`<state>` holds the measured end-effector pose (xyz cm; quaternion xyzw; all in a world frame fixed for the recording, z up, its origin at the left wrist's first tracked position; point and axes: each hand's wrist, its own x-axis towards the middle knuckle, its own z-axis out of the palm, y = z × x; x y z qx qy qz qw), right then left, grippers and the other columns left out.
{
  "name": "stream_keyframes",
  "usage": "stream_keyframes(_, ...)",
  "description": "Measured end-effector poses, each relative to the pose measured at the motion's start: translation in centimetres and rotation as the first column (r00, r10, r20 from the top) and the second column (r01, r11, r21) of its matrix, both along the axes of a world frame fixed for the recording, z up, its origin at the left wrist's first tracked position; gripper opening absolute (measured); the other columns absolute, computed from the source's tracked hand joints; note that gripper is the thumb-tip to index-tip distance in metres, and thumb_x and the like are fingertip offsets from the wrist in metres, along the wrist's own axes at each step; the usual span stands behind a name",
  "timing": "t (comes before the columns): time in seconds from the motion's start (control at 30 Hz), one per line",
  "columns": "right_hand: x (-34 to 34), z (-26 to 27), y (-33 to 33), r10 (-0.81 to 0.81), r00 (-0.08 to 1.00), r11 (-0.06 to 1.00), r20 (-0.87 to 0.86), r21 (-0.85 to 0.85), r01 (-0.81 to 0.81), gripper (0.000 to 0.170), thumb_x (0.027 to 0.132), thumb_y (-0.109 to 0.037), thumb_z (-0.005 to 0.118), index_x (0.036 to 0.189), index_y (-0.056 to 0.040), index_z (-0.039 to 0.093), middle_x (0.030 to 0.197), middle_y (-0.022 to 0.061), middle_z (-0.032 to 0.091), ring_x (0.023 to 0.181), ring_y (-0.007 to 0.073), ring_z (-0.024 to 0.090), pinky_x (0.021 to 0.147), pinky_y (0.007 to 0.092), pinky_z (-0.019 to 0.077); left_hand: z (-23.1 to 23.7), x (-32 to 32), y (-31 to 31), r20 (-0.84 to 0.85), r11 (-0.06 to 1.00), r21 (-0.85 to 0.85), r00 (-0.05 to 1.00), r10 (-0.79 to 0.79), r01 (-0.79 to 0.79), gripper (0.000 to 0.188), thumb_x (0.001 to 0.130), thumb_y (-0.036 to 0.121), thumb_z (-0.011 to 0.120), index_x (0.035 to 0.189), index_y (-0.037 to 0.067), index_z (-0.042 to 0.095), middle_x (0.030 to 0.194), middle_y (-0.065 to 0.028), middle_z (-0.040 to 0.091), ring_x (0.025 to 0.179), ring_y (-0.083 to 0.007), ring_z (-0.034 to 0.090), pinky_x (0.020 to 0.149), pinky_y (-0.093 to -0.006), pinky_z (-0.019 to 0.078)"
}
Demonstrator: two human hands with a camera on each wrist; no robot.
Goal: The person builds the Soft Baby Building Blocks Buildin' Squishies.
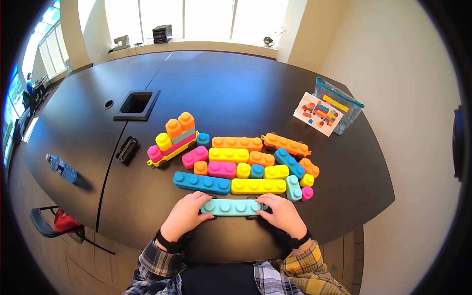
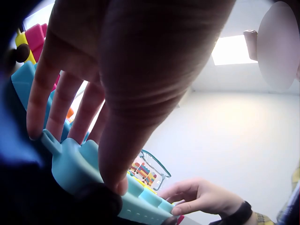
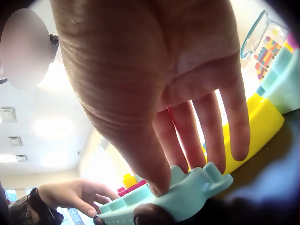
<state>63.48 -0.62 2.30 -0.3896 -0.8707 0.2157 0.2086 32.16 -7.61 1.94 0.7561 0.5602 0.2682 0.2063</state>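
Observation:
A light teal wheeled toy train car [image 1: 230, 207] with a row of studs on top lies at the table's near edge. My left hand [image 1: 186, 216] grips its left end, thumb on the near side and fingers across the far side. At the right end, my right hand [image 1: 281, 215] holds it the same way. Dark wheels show under the car in both wrist views, and a coupling loop [image 2: 50, 140] sticks out by the left fingertips. Just beyond lie a long blue block [image 1: 201, 182] and a long yellow block [image 1: 258, 186].
More coloured blocks [image 1: 222, 169] lie in rows behind the car. An assembled train car with stacked blocks [image 1: 172, 142] stands to their left, and an orange wheeled car [image 1: 286, 144] behind right. A picture card [image 1: 318, 114] leans on a clear bag [image 1: 344, 105]. A water bottle [image 1: 62, 168] stands far left.

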Motion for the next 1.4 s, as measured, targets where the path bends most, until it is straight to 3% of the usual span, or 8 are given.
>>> stream_keyframes(0.27, -0.3, 1.0, 0.0, -0.034, 0.998, 0.999, 0.046, -0.01, 0.035, 0.027, 0.087, -0.02, 0.081, 0.111, -0.0078, 0.074, 0.112, 0.0093, 0.075, 0.102, 0.0326, 0.072, 0.086, 0.0398, 0.0588, 0.3, -0.1, -0.1, 0.015, 0.999, -0.035, 1.0, 0.003, -0.002, 0.048, 0.08, 0.021, 0.087, 0.122, 0.006, 0.069, 0.119, -0.0117, 0.069, 0.111, -0.0356, 0.066, 0.095, -0.0441, 0.0551)
stream_keyframes(0.37, 0.2, 2.7, 2.1, 0.064, 0.997, 0.998, 0.031, -0.007, -0.064, 0.03, 0.087, -0.021, 0.081, 0.111, -0.0049, 0.074, 0.111, 0.0133, 0.074, 0.102, 0.0349, 0.072, 0.088, 0.0414, 0.0583, 0.4, 0.0, 0.1, 0.008, 1.0, 0.018, 1.0, -0.003, 0.003, 0.049, 0.08, 0.021, 0.087, 0.123, 0.007, 0.069, 0.121, -0.0105, 0.068, 0.112, -0.0342, 0.066, 0.096, -0.0438, 0.0551)
stream_keyframes(0.53, -1.3, 6.7, 8.5, -0.057, 0.998, 0.957, -0.026, 0.284, 0.062, 0.03, 0.088, -0.027, 0.078, 0.11, -0.0065, 0.073, 0.105, 0.013, 0.072, 0.1, 0.0333, 0.071, 0.083, 0.0427, 0.0577, 0.7, 0.5, 0.2, -0.037, 0.998, 0.05, 0.999, -0.028, 0.03, 0.05, 0.08, 0.02, 0.086, 0.125, 0.008, 0.069, 0.126, -0.0094, 0.067, 0.114, -0.0328, 0.065, 0.098, -0.0429, 0.055)
stream_keyframes(0.7, -2.9, 1.4, 17.2, -0.104, 0.964, 0.939, 0.244, 0.343, 0.014, 0.03, 0.089, -0.027, 0.077, 0.112, -0.0082, 0.071, 0.112, 0.0089, 0.07, 0.107, 0.0315, 0.068, 0.09, 0.0456, 0.0542, 0.1, 0.4, 0.1, -0.012, 0.998, -0.017, 0.998, -0.066, 0.066, 0.05, 0.08, 0.018, 0.086, 0.127, 0.008, 0.069, 0.13, -0.0101, 0.066, 0.116, -0.0342, 0.066, 0.099, -0.0435, 0.0548)
stream_keyframes(1.03, -5.2, -0.3, 21.0, -0.166, 0.899, 0.951, 0.405, 0.308, 0.037, 0.024, 0.09, -0.022, 0.074, 0.112, -0.0111, 0.07, 0.112, 0.0074, 0.072, 0.11, 0.0312, 0.068, 0.092, 0.0486, 0.0525, 0.6, 0.4, -0.2, -0.003, 0.993, -0.098, 0.998, -0.064, 0.064, 0.05, 0.08, 0.015, 0.086, 0.126, 0.008, 0.068, 0.133, -0.0117, 0.065, 0.119, -0.0358, 0.065, 0.102, -0.0439, 0.0537)
stream_keyframes(1.23, -5.0, 2.9, 18.4, -0.289, 0.926, 0.95, 0.243, 0.194, 0.246, 0.023, 0.09, -0.021, 0.075, 0.108, -0.009, 0.069, 0.104, 0.0119, 0.075, 0.101, 0.0358, 0.072, 0.086, 0.0492, 0.0569, 0.7, 0.5, -0.3, 0.0, 0.993, -0.102, 0.998, -0.06, 0.059, 0.049, 0.08, 0.015, 0.085, 0.126, 0.008, 0.068, 0.132, -0.012, 0.065, 0.119, -0.0361, 0.064, 0.102, -0.0441, 0.0535)
stream_keyframes(1.33, -3.2, 4.2, 16.5, -0.306, 0.952, 0.9, -0.006, 0.323, 0.291, 0.029, 0.09, -0.02, 0.076, 0.114, -0.0061, 0.069, 0.105, 0.0135, 0.074, 0.096, 0.0356, 0.073, 0.083, 0.0454, 0.0586, 0.6, 0.3, -0.5, 0.008, 0.994, -0.099, 0.999, -0.054, 0.054, 0.048, 0.081, 0.016, 0.086, 0.125, 0.007, 0.068, 0.13, -0.0124, 0.066, 0.119, -0.0359, 0.064, 0.103, -0.0441, 0.0531)
stream_keyframes(1.4, -2.0, 5.2, 14.3, -0.278, 0.956, 0.924, -0.094, 0.246, 0.293, 0.03, 0.09, -0.019, 0.076, 0.116, -0.0047, 0.069, 0.105, 0.0139, 0.074, 0.096, 0.0343, 0.074, 0.082, 0.0429, 0.0589, 0.5, -0.1, -0.3, 0.019, 0.998, -0.018, 0.998, -0.058, 0.058, 0.049, 0.083, 0.016, 0.085, 0.127, 0.006, 0.067, 0.131, -0.0135, 0.066, 0.117, -0.0357, 0.065, 0.1, -0.0436, 0.0545)
